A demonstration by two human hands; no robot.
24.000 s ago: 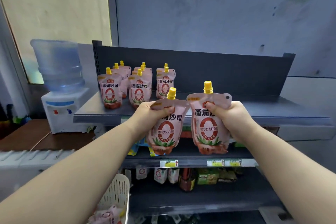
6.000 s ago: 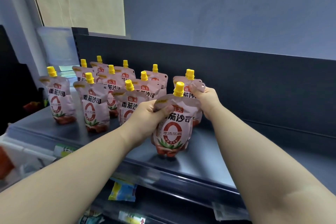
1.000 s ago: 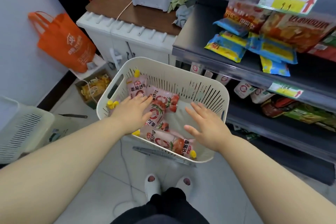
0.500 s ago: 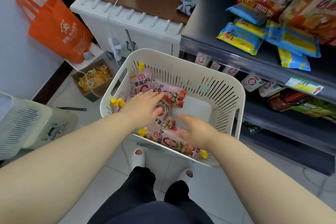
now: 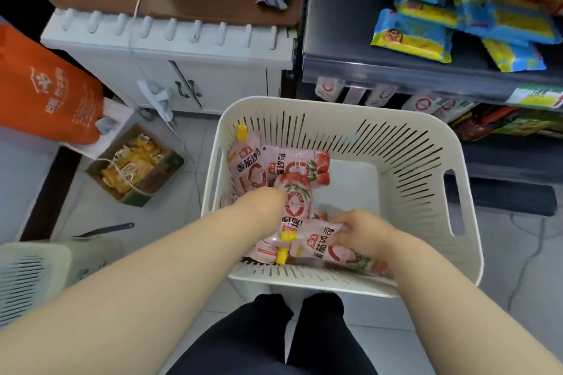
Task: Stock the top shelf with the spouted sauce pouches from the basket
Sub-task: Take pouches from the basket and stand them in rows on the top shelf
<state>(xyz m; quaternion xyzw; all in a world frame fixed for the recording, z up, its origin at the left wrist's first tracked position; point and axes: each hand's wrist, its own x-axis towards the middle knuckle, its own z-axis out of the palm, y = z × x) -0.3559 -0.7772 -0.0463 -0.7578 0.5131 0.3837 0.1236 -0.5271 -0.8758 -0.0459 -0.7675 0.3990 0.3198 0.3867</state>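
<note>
A cream slotted basket (image 5: 426,167) stands on the floor in front of me. Several pink sauce pouches with yellow spout caps lie in its left half, one (image 5: 248,167) at the far left wall. My left hand (image 5: 262,202) reaches down among them; its fingers are hidden behind a pouch (image 5: 294,201), so I cannot tell its grip. My right hand (image 5: 362,233) is curled around a pouch (image 5: 324,248) near the basket's front wall. The top shelf is out of view.
Dark shelves (image 5: 365,70) with snack packets rise at the right, right behind the basket. A white cabinet (image 5: 170,55), an orange bag (image 5: 45,91) and a cardboard box (image 5: 137,167) are at the left. A second basket (image 5: 33,274) sits by my left arm.
Both hands have gone deeper into the basket. The right hand, open half a second ago, has closed on a pouch near the front wall. My view has moved in over the basket.
</note>
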